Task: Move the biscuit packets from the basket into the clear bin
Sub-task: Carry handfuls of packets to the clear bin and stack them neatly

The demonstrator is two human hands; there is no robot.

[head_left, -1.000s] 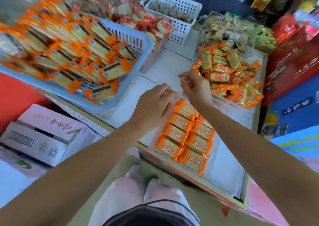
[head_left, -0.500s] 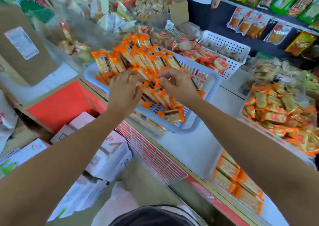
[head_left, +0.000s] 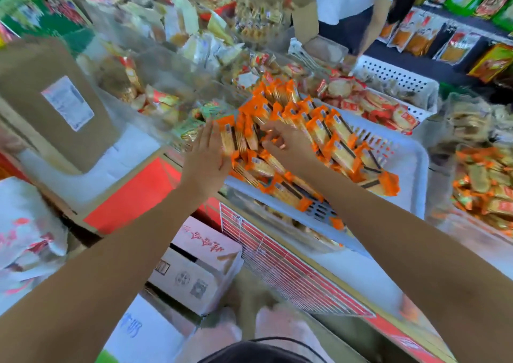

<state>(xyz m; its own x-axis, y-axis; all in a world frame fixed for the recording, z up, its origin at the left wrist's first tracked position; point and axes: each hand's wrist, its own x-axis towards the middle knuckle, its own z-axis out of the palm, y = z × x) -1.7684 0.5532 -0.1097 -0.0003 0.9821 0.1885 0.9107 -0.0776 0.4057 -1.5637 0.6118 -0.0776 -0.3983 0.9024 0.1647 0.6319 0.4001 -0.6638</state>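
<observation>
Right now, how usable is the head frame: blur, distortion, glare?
Head view: motion blur smears the edges and background shelves; the left hand, right hand and biscuit packets in the basket stay readable. Wide-angle warp bends the counter edge. Lighting is even, with no strong glare.

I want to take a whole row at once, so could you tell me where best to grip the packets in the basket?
Press the row of packets between flat palms at its two ends, from above: they stand on edge, side by side, as left hand and right hand show.
</observation>
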